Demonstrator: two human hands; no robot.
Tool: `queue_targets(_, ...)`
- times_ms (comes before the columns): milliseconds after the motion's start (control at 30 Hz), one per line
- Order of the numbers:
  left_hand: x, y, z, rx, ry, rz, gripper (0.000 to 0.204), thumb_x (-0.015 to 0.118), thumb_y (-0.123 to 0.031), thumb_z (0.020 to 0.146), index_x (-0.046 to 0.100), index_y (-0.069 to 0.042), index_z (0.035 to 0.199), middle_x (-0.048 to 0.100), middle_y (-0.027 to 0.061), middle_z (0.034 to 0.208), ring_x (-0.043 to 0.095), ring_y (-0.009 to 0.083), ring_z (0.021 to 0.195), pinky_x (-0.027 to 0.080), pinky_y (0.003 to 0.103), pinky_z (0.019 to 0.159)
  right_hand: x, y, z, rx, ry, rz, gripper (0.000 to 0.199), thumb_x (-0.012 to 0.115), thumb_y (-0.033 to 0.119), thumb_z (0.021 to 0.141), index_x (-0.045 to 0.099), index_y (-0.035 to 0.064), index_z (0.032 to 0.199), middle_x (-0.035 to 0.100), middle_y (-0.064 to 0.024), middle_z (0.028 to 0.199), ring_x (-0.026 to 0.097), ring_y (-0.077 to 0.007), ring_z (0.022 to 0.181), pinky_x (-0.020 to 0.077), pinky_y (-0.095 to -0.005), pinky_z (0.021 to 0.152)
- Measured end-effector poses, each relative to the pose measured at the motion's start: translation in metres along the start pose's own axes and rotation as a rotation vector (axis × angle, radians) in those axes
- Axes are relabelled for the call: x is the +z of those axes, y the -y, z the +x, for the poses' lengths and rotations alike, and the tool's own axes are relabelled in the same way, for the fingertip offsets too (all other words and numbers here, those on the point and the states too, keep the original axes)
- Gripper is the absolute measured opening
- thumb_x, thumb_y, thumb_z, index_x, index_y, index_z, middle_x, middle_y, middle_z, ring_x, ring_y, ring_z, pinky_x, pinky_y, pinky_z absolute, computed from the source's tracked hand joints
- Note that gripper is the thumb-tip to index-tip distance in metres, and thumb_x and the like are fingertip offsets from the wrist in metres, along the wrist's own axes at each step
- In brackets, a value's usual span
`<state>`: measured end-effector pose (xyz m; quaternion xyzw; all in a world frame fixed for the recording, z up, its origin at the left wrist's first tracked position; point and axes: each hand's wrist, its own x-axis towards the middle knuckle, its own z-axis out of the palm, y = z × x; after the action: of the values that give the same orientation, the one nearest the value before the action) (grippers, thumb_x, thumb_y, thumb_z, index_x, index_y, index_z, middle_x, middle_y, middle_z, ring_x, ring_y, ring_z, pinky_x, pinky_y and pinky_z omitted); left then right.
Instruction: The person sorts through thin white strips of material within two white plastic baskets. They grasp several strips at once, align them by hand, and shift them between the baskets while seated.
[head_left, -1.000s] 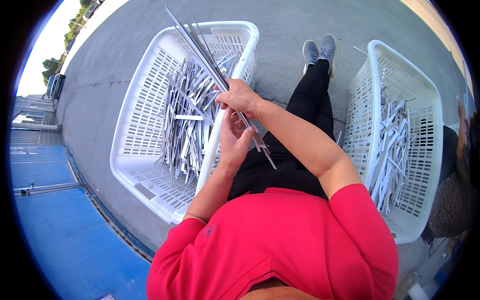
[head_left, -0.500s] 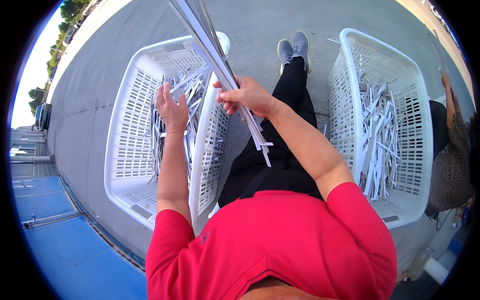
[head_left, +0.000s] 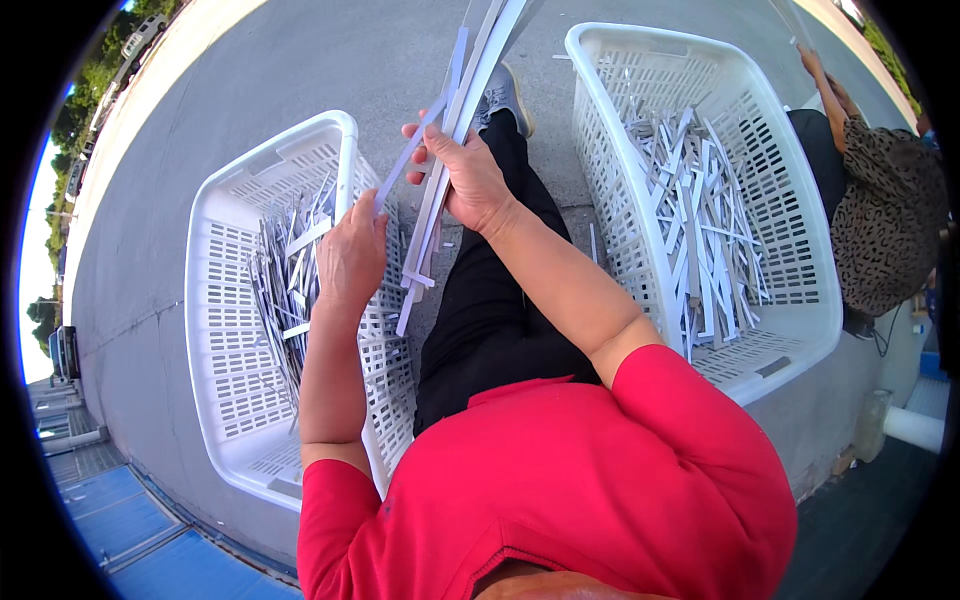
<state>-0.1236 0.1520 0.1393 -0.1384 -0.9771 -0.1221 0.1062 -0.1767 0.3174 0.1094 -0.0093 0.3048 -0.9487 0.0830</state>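
My right hand (head_left: 468, 172) is closed round a bundle of long, thin white and grey strips (head_left: 470, 90), held slantwise above my legs. At its left side my left hand (head_left: 352, 250) pinches the lower end of one pale strip (head_left: 408, 158), which runs up to the fingers of my right hand. Below my left arm stands a white slatted plastic basket (head_left: 225, 370), partly filled with loose strips (head_left: 285, 270). To the right of my legs, a second white basket (head_left: 610, 130) holds a heap of similar strips (head_left: 705, 225).
On the right, another person (head_left: 890, 210) in a patterned top sits beyond the second basket, arms raised and holding thin strips. Grey concrete (head_left: 140, 260) surrounds the baskets. Blue panels (head_left: 170, 550) lie at the lower left, and a white pipe (head_left: 912, 428) is at the lower right.
My left hand has moved from over the left basket to the bundle and now grips a strip. The bundle has tilted to lean right at its top. The whole view has turned.
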Motion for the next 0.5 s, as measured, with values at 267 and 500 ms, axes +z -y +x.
queue_targets(267, -0.001, -0.069, -0.005, 0.241, -0.101, -0.3, 0.045, 0.058, -0.009, 0.082, 0.046, -0.001, 0.124, 0.056, 0.0176, 0.108, 0.056, 0.0311, 0.1, 0.044, 0.038, 0.086, -0.038, 0.106, -0.037, -0.347, -0.109, 0.13, 0.011, 0.054, 0.019, 0.09, 0.056, 0.0088, 0.095, 0.059, -0.0052, 0.083, 0.058, -0.0185, 0.079, 0.0522, -0.0369, 0.067)
queue_targets(500, 0.016, -0.056, -0.003, 0.185, -0.236, -0.308, 0.04, 0.061, -0.011, 0.082, 0.05, -0.002, 0.12, 0.053, 0.0181, 0.117, 0.052, 0.0334, 0.109, 0.04, 0.039, 0.093, -0.039, 0.278, -0.122, -1.325, -0.33, -0.404, 0.016, 0.052, 0.016, 0.089, 0.05, 0.0021, 0.095, 0.055, -0.0077, 0.08, 0.055, -0.0175, 0.075, 0.0488, -0.0352, 0.064)
